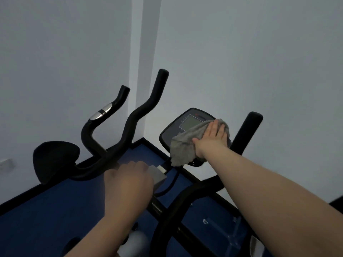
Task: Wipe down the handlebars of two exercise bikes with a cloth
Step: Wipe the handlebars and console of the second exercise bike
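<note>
A grey cloth [182,145] lies over the lower right part of the near bike's console [187,123]. My right hand [211,140] presses flat on the cloth with straight fingers. My left hand [130,180] has its fingers curled round the near bike's left handlebar grip, next to a silver sensor block [157,175]. That bike's black right handlebar [246,130] rises behind the console. Further left, a second bike's black handlebars [144,106] stand with a silver sensor band [101,114].
A black seat [53,160] sits at the left, by the white wall. Blue floor [55,201] with a black skirting runs into the corner behind the bikes. A black cable [171,184] hangs below the console.
</note>
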Tool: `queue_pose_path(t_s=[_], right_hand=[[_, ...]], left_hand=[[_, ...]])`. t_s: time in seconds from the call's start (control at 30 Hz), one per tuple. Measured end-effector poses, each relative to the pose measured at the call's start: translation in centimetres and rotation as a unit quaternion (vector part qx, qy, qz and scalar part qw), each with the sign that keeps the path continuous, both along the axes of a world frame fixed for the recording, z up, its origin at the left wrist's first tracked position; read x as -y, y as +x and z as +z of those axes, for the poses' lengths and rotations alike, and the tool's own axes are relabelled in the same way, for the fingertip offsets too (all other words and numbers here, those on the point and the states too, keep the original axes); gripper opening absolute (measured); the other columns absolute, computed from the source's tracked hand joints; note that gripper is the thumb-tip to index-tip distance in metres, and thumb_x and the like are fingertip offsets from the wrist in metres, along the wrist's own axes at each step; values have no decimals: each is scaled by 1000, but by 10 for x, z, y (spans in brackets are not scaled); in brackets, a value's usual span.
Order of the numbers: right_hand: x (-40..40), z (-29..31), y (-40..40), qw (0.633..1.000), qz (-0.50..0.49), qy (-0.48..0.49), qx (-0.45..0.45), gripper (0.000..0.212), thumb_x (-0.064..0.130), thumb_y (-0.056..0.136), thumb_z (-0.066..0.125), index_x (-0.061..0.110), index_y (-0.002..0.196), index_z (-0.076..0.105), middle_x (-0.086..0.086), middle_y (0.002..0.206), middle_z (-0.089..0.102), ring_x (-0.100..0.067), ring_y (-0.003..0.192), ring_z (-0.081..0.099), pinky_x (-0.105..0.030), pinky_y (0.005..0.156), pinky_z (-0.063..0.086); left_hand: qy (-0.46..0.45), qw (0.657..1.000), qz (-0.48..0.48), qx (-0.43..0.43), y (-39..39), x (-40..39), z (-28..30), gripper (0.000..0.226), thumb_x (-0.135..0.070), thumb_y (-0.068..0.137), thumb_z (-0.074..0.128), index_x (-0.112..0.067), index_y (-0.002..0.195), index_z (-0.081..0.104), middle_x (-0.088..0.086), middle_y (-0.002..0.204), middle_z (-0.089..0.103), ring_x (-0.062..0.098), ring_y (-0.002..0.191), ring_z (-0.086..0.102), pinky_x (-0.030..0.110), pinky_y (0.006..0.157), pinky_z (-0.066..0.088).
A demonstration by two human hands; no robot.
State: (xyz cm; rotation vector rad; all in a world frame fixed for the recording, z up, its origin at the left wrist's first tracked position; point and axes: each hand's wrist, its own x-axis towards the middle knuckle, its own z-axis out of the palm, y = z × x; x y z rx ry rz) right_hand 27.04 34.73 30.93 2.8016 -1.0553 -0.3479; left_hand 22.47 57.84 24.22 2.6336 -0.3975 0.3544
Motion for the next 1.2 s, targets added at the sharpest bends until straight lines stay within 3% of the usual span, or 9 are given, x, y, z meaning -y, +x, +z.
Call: queue_pose_path(t_s=[0.1, 0.2, 0.43, 0.53, 0.67, 0.83, 1.0, 1.2], right_hand=[[1, 7, 29, 998, -12, 1, 66, 86, 55, 99, 22, -2, 144, -25, -16, 155, -31, -37, 143, -22, -46, 116, -10], [-15, 8, 53, 995, 39, -13, 88, 81, 52, 100, 19, -2, 146, -21, -18, 156, -27, -38, 143, -21, -47, 119, -8], [-54, -25, 14, 967, 251, -31, -29, 76, 47, 102, 20, 6, 144, -28, -11, 152, -36, -32, 142, -27, -47, 119, -7], [-26, -14, -10, 979, 196, -28, -57, 79, 52, 100, 18, 8, 143, -30, -9, 151, -38, -30, 142, -27, -47, 119, -6], [-1, 7, 2, 997, 68, -30, -12, 78, 52, 100, 15, 2, 144, -27, -15, 153, -34, -36, 143, -24, -47, 119, -5], [-41, 4, 51, 993, 100, -18, 54, 72, 46, 102, 13, -1, 145, -23, -19, 154, -30, -39, 142, -23, -49, 119, -6], [-62, -35, 10, 977, 206, -45, -15, 76, 45, 102, 19, 2, 143, -29, -13, 152, -35, -32, 143, -26, -45, 119, -8], [-31, -21, -5, 988, 72, -74, -117, 93, 50, 96, 38, 2, 145, -24, -16, 154, -31, -38, 145, -17, -48, 117, 0]], left_hand=[[1, 1000, 3, -5, 3, 1, 0, 17, -37, 87, 43, -38, 98, 56, -18, 87, 56, 4, 83, 52, 29, 79, 23], [-7, 1000, 2, -4, 5, 2, -1, 17, -36, 87, 42, -37, 97, 56, -18, 87, 57, 5, 83, 52, 29, 78, 21], [-17, 1000, -1, -1, 1, -1, 1, 18, -36, 90, 42, -36, 100, 57, -18, 89, 58, 4, 88, 53, 29, 83, 22], [-16, 1000, -3, -5, -2, -2, 1, 21, -37, 91, 40, -37, 104, 57, -19, 93, 59, 2, 92, 53, 28, 87, 21], [-17, 1000, 11, -7, -3, 0, 1, 23, -36, 90, 41, -37, 105, 58, -20, 95, 60, 1, 92, 55, 27, 86, 20], [-7, 1000, 17, 2, 0, 1, -1, 18, -37, 87, 43, -39, 97, 58, -20, 87, 59, 0, 85, 55, 27, 81, 19], [-5, 1000, 7, 4, -1, -1, 0, 19, -37, 90, 44, -37, 101, 59, -18, 91, 60, 3, 88, 56, 29, 86, 25], [-15, 1000, 1, 3, -3, -2, 2, 20, -35, 91, 44, -34, 103, 60, -16, 91, 61, 6, 90, 56, 32, 89, 26]])
